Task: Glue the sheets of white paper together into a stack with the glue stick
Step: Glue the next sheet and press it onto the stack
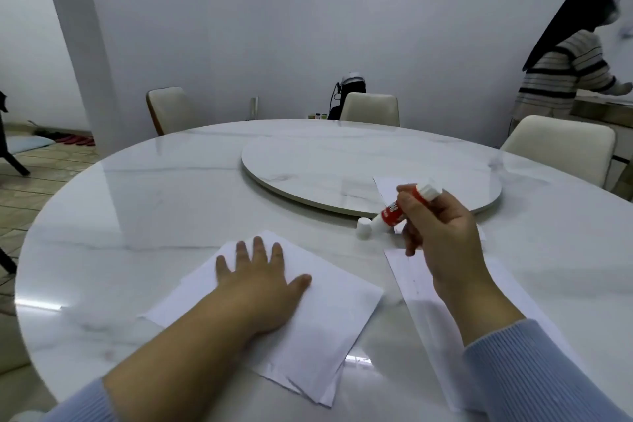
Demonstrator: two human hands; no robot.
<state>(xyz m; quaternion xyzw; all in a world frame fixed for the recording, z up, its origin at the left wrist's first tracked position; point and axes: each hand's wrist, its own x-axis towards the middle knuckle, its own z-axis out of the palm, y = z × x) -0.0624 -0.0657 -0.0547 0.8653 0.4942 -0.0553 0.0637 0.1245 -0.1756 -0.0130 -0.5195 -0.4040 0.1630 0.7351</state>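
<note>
Two hands: left hand (263,279) flat on paper stack (329,315), right hand (442,233) gripping glue stick (394,209), tip blurred.

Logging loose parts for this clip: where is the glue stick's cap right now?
In the head view, the white cap stands on the marble table right of centre, just before the turntable's near edge, beside the lower end of the glue stick in the right hand.

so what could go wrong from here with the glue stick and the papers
The glue stick in the right hand is uncapped and pointing down over bare table, so glue may smear the marble. Its cap stands loose near the turntable and could get knocked away. The paper stack under the left hand shows uneven edges at its near corner, so sheets may set misaligned.
</note>
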